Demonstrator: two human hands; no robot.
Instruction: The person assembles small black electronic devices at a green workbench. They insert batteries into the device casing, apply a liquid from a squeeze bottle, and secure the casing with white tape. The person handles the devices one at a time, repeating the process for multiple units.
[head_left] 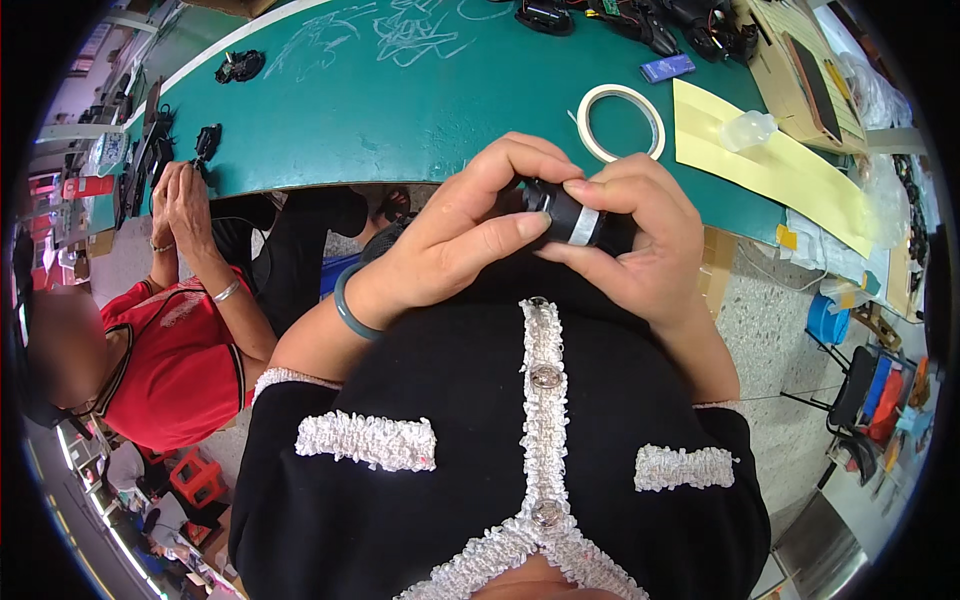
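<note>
Just off the front edge of the green table, my two hands hold a black rounded part with a pale strip around it [585, 226]. My left hand [470, 225] grips its left end, the thumb lying across the front and the fingers curled behind. From the other side, my right hand [645, 225] closes on it with thumb and fingers, hiding much of that end. What kind of part it is, I cannot make out. A roll of cream tape [656, 128] lies flat on the table just beyond my right hand.
On the green table [330, 120] lie a yellow sheet [800, 190] with a small translucent bottle [748, 130], a purple packet [667, 68], and black housings [690, 25]. A black piece [240, 67] lies far left. At left, a person in red [175, 365] sits, hands at the table edge.
</note>
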